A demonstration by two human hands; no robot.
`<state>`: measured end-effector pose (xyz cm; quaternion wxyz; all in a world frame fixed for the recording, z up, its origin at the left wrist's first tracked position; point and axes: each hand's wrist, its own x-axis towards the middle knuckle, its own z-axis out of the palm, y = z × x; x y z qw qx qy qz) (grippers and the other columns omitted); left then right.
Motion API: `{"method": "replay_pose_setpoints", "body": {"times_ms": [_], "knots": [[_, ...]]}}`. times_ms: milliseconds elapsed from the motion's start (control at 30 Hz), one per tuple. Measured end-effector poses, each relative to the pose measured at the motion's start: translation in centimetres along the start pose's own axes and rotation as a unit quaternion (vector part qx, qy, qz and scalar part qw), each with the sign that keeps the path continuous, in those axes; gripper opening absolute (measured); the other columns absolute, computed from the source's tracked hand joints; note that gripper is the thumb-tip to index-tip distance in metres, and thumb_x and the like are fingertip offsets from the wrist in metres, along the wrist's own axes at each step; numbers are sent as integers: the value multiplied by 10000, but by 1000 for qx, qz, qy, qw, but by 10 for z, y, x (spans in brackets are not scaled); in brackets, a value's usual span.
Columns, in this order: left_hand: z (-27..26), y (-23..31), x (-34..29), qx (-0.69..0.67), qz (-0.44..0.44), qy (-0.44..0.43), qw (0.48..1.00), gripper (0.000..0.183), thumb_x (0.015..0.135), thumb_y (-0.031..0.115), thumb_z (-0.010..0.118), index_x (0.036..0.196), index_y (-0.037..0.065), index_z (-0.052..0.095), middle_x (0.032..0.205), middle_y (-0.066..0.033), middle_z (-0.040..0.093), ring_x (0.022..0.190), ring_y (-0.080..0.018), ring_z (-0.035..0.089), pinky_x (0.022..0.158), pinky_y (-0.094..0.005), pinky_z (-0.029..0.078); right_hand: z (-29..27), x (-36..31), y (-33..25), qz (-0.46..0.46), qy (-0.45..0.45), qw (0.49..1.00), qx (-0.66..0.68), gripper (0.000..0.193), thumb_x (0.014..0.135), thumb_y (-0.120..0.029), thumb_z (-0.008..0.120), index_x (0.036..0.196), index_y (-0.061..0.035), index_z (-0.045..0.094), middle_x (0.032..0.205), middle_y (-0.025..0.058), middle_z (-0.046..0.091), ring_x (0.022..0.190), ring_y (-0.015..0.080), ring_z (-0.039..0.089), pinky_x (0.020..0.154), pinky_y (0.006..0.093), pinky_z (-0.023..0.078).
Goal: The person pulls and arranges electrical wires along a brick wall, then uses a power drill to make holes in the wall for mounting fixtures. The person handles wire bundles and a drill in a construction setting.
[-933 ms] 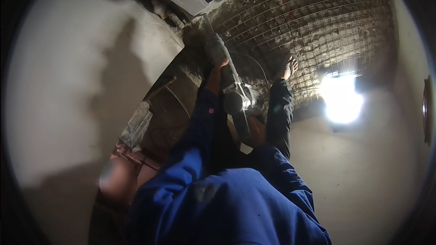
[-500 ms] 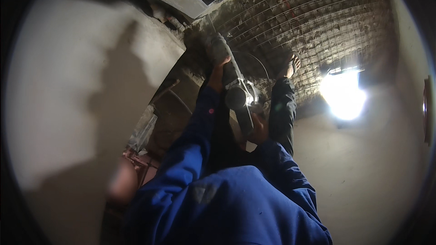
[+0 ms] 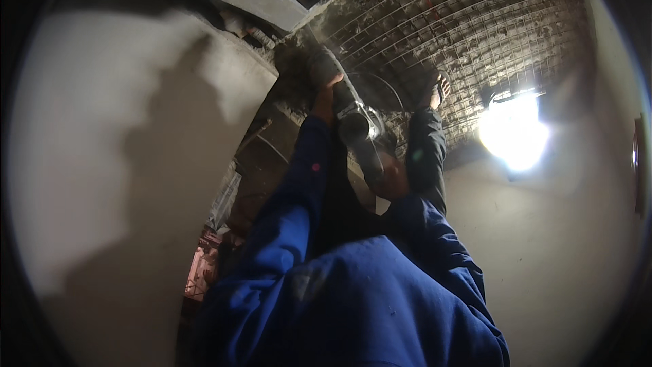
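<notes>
A dusty grey demolition hammer [image 3: 354, 126] slants away from me, its front end toward the rough, broken surface at the top. My left hand [image 3: 329, 80] is closed around the front part of the tool, with the arm stretched out. Nearer my body, my right hand [image 3: 393, 178] is wrapped around the rear grip; its fingers are partly hidden and a bit blurred. Where the bit meets the surface is too dark to make out. Both arms are in blue sleeves.
A wire mesh [image 3: 462, 47] covers the rough surface on the upper right, where my sandalled foot [image 3: 439, 88] rests. A bright work lamp [image 3: 514, 132] glares by the pale right wall. A broad pale wall [image 3: 75, 163] stands at left. A thin cable [image 3: 390, 88] curves beside the hammer.
The hammer's rear end and my right hand have shifted slightly right and toward the far side. My left hand keeps its hold, a little blurred. The view has tilted slightly.
</notes>
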<state>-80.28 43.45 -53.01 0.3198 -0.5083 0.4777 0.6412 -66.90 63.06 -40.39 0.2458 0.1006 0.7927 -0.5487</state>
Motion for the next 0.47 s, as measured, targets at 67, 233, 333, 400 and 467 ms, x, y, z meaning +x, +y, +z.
{"method": "replay_pose_setpoints", "body": {"times_ms": [67, 233, 333, 400, 467], "knots": [[-6, 4, 2, 107, 138, -63, 983, 370, 926, 140, 605, 1279, 39, 558, 1288, -165, 577, 1248, -264, 528, 1083, -358, 388, 5, 13, -2, -7, 0, 1000, 5, 398, 763, -162, 741, 1112, -56, 582, 912, 203, 669, 857, 411, 670, 706, 469, 538], [-40, -4, 20, 403, 368, -150, 824, 470, 932, 87, 585, 1390, 31, 496, 1397, -190, 519, 1325, -276, 473, 1137, -358, 334, 4, 15, -33, 146, -92, 985, -21, 404, 727, -135, 741, 1091, -60, 584, 933, 216, 668, 905, 428, 666, 723, 475, 538], [-48, -29, 6, 402, 305, -119, 855, 512, 885, 97, 647, 1380, 67, 519, 1377, -158, 556, 1277, -260, 525, 1090, -330, 375, -9, -1, -56, 216, -108, 970, 10, 363, 718, -132, 728, 1050, -46, 607, 936, 206, 669, 912, 412, 667, 733, 462, 534], [-39, -30, 20, 115, 26, -52, 992, 605, 877, 27, 624, 1447, 116, 444, 1400, -179, 535, 1314, -272, 498, 1115, -332, 356, -14, -2, -63, 191, -75, 978, 28, 380, 719, -139, 732, 1065, -53, 603, 936, 208, 670, 918, 414, 666, 744, 464, 533], [-45, -52, 13, 180, 87, -79, 977, 601, 899, 174, 632, 1466, 136, 438, 1441, -169, 498, 1351, -249, 460, 1144, -323, 320, -17, -23, -65, 185, -58, 980, 41, 388, 719, -143, 734, 1073, -57, 601, 937, 209, 670, 922, 414, 666, 750, 464, 533]]}}
